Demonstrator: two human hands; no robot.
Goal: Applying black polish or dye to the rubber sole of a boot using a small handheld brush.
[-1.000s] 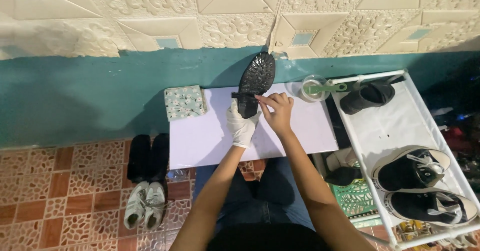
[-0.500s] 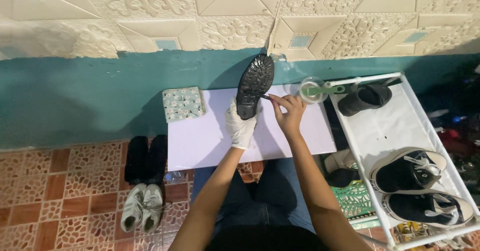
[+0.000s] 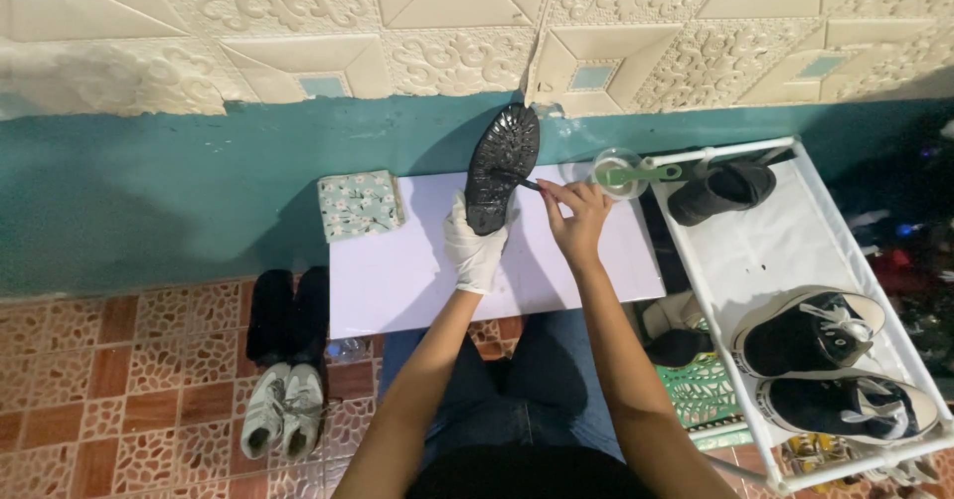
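My left hand, in a white glove, grips the heel end of a black shoe and holds it sole-up above a white board. The sole is dark, wet-looking and studded. My right hand is bare and pinches a thin dark tool whose tip touches the side of the sole.
A patterned cloth pack lies on the board's far left. A clear cup with a green tool stands by a white shoe rack holding a black shoe and two black-and-white sneakers. Black and white shoe pairs lie on the tiled floor.
The shoe has been tilted up and shifted slightly right. My right hand has moved closer along the sole with the thin tool.
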